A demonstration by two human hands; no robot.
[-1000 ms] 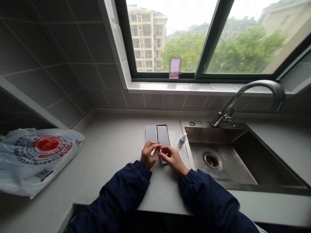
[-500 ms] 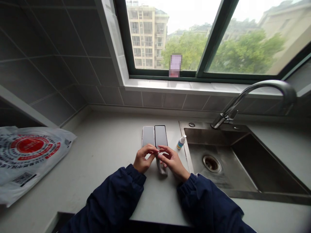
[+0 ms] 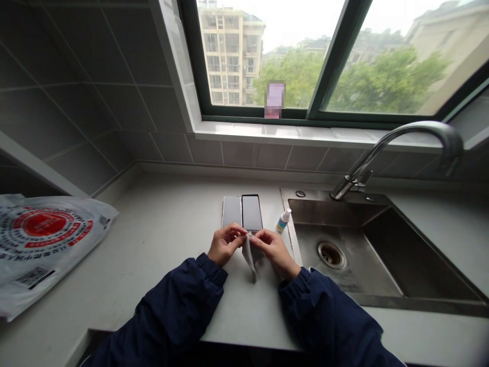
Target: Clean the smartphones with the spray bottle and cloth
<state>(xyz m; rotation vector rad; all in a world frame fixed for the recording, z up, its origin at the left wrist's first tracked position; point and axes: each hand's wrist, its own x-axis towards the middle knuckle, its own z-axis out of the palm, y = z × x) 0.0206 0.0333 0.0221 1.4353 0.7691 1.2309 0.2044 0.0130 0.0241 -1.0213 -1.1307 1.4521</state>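
Two pinches hold a grey cloth (image 3: 252, 257) up between the left hand (image 3: 226, 244) and right hand (image 3: 273, 250).
Their fingers (image 3: 240, 232) close narrowly on its top edge, just near two dark glass-faced phones (image 3: 232, 211) (image 3: 252, 212). A careless sideways knock could tip the small blue-labelled bottle (image 3: 283, 220) into the steel sink (image 3: 324, 204); its label and the far-left plastic bag's (image 3: 46, 239) red print are unreadable.

Two forearms in navy padded sleeves (image 3: 179, 306) angle inward from the lower frame, gathered elastic cuffs at the wrists. Bare left hand (image 3: 225, 245) and bare right hand (image 3: 274, 250) meet at centre, backs upward, nearly touching. Left fingertips (image 3: 241, 232) and right fingertips (image 3: 256, 235) are pinched closed, thumbs opposed.
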